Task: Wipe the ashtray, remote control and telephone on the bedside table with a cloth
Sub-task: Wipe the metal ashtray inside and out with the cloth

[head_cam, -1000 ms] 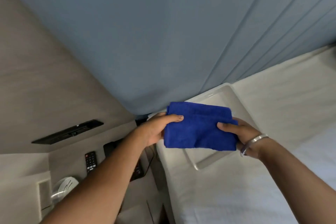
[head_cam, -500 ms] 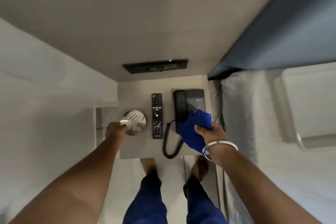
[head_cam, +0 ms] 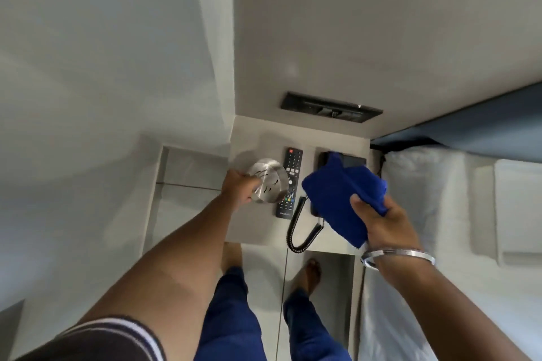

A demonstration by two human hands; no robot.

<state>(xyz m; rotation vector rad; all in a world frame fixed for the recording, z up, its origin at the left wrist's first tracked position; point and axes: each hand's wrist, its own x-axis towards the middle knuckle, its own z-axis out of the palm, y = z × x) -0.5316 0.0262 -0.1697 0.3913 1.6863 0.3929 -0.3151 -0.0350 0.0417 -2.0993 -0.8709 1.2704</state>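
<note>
A round silver ashtray is held tilted just above the left part of the bedside table, with my left hand gripping its left rim. A black remote control lies flat beside it, partly behind the ashtray. A black telephone sits to the right, mostly hidden by the folded blue cloth, which my right hand holds above it. The phone's coiled cord loops off the table's front edge.
A black switch panel is set in the wall behind the table. The white bed lies directly right, with a white tray on it. My legs and feet stand on the tiled floor below the table.
The view swung from the bed to the bedside table. My left hand let go of the cloth, grasped the ashtray and lifted it. My right hand carried the cloth over the telephone.
</note>
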